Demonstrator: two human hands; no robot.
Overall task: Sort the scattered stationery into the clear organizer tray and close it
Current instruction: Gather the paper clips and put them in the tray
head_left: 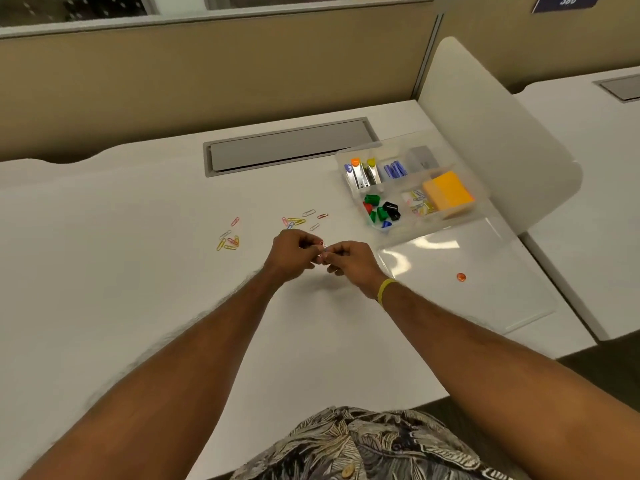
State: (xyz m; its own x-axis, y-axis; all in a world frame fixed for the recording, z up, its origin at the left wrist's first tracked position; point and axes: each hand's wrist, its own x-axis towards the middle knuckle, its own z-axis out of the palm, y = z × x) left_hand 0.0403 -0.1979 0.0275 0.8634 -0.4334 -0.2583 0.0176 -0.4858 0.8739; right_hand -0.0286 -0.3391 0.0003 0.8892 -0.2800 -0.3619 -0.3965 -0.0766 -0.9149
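Note:
My left hand (292,253) and my right hand (349,261) meet above the middle of the white desk, both pinching small paper clips (322,247) between fingertips. Loose coloured paper clips lie in two scatters just beyond the hands, one cluster (298,220) ahead and another cluster (229,239) to the left. The clear organizer tray (349,157) sits at the right, holding staples, binder clips, a few paper clips and an orange sticky-note pad (448,192). Its clear lid (467,275) lies open flat toward me.
A small orange round object (461,277) rests on the open lid. A grey cable hatch (291,147) is set into the desk at the back. A white curved divider (485,126) stands right of the tray, and the desk edge runs along my body.

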